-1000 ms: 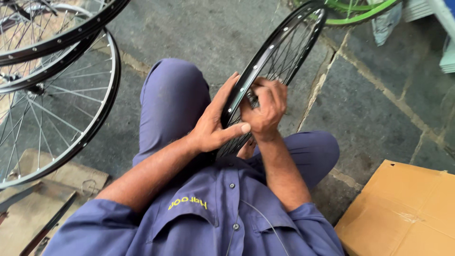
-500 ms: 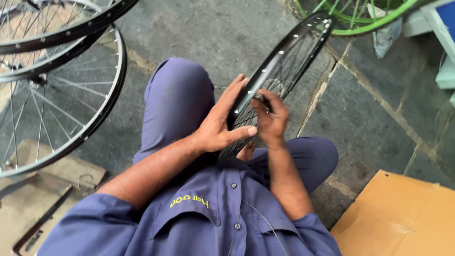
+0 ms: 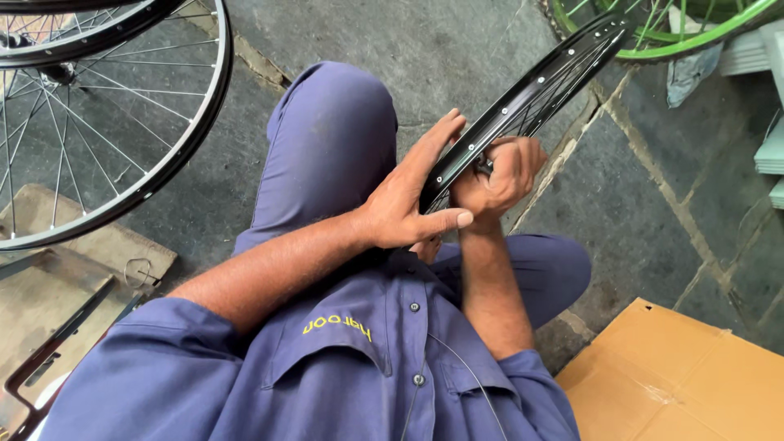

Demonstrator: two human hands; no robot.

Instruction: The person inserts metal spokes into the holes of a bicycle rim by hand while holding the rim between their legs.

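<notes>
Both hands meet at the near end of a black bicycle rim (image 3: 523, 94) slanting up-right from our lap: left hand (image 3: 408, 200) spread flat against it, right hand (image 3: 498, 175) seemingly pinching a small spoke fitting.

Both bare forearms reach forward from the rolled-up sleeves of a blue work shirt and meet in front of the chest, above the lap. The left forearm runs in from the lower left, slanting up and rightward. The left hand (image 3: 406, 204) is flat and open, fingers straight and together, pointing up and to the right, thumb stretched out to the right along the bottom. The right forearm rises almost straight up from the elbow at the lower right. The right hand (image 3: 500, 175) is curled into a loose fist, knuckles toward the camera, fingers bent inward, sitting just beside the left thumb tip.
</notes>
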